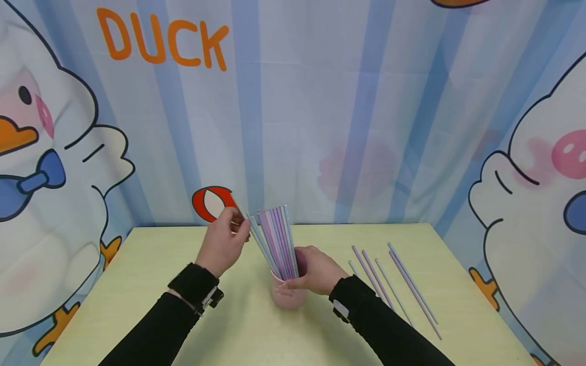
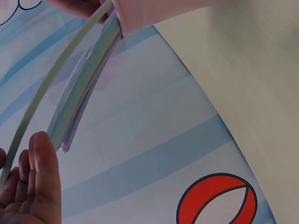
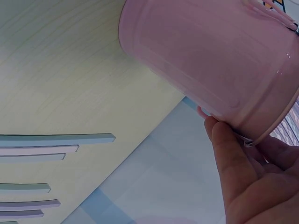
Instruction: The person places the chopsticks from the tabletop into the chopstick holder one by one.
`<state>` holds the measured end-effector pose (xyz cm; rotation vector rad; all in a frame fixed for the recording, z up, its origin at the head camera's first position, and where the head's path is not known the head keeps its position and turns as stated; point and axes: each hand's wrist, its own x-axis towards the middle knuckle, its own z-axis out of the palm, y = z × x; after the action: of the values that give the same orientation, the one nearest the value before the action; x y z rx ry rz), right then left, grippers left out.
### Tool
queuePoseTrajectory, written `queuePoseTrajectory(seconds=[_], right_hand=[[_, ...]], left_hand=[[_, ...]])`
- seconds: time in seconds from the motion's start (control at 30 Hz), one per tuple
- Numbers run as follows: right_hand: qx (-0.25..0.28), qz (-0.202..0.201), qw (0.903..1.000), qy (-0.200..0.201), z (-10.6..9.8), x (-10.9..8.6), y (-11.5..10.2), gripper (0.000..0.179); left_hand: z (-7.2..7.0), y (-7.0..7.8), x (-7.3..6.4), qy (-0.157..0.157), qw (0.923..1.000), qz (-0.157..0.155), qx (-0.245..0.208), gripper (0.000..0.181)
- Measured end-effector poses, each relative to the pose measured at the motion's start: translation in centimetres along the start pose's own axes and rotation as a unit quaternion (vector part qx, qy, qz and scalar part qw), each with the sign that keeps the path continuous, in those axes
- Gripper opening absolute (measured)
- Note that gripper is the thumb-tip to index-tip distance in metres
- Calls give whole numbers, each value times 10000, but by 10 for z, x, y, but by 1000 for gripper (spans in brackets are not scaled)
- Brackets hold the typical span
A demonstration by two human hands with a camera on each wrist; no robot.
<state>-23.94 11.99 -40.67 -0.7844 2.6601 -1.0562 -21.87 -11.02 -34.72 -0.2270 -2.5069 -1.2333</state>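
A small pink bucket (image 1: 288, 299) stands on the table, holding an upright bunch of pastel straws (image 1: 278, 241) in purple, pink and blue. My right hand (image 1: 320, 271) grips the bucket at its rim from the right side; in the right wrist view the thumb and fingers (image 3: 233, 154) pinch the rim by a small metal loop. Left of the bunch, my left hand (image 1: 223, 240) pinches a pale green straw (image 2: 49, 79) near its upper end. That straw slants down to the bucket's mouth, where its lower end is hidden in the left wrist view.
Several loose straws (image 1: 412, 287) lie on the pale yellow table (image 1: 151, 284) to the right, partly behind my right sleeve (image 1: 389, 325). A blue striped curtain (image 1: 302, 127) with duck pictures hangs right behind the table's far edge.
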Motion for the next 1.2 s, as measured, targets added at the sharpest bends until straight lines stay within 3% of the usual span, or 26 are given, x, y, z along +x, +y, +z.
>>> queuePoseTrajectory(seconds=[0.23,0.5,0.9,1.03,1.2], right_hand=[[101,-49,9999,-28,0,0,0,76],[86,-155,9998,-6,0,0,1,70],[269,-239,9993,-31,1,1,2,67],[179,-320,9993,12,1,-1,3,66],[160,-418,9990,79,2,-4,2,70]], left_hand=[[9,-6,-6,-222,9992,-127,316,20],[20,-16,-12,-456,9982,-188,354,16],[25,-25,-21,-674,9955,-322,580,18],[30,-30,-27,-1094,9891,-352,919,27],[37,-33,-34,-2005,9739,-184,1051,52]])
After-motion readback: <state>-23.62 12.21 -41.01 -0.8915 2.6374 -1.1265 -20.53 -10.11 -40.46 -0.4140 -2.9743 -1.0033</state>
